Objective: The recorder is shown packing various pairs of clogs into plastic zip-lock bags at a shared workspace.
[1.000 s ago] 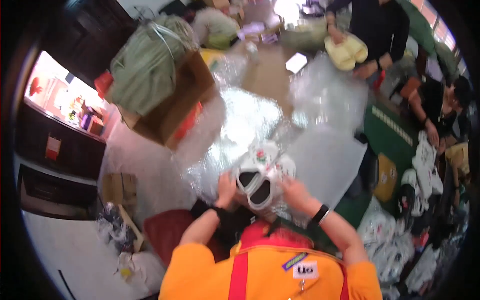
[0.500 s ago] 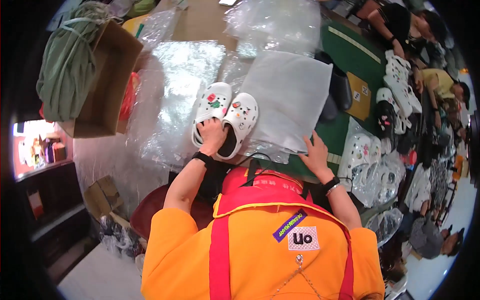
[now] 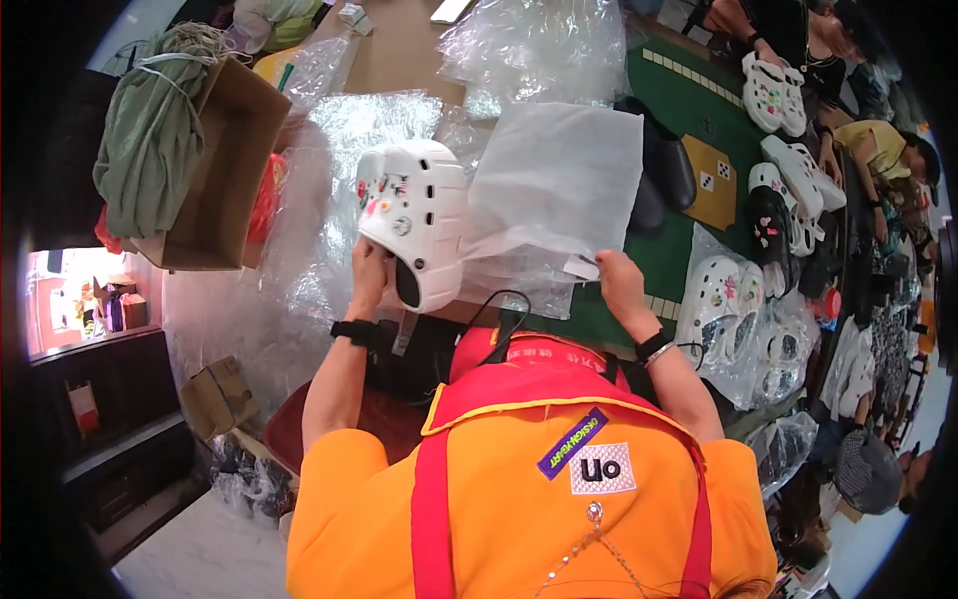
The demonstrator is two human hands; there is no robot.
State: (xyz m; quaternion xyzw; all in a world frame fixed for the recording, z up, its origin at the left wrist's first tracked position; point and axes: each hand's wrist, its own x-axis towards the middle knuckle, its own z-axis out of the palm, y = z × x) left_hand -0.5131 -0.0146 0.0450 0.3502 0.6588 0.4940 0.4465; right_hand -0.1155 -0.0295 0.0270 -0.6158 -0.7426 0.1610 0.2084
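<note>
I'd lift the near edge of the translucent bag (image 3: 559, 160) just enough to part its layers, and angle the white clog (image 3: 431, 215) so its charms (image 3: 384, 198) don't snag the film. The clog is up left of the frame's centre, the left hand (image 3: 370, 270) curled around its heel opening. Beyond the bag's near corner, the right hand (image 3: 621, 283) is nearly closed, pinching that edge between its fingertips.
</note>
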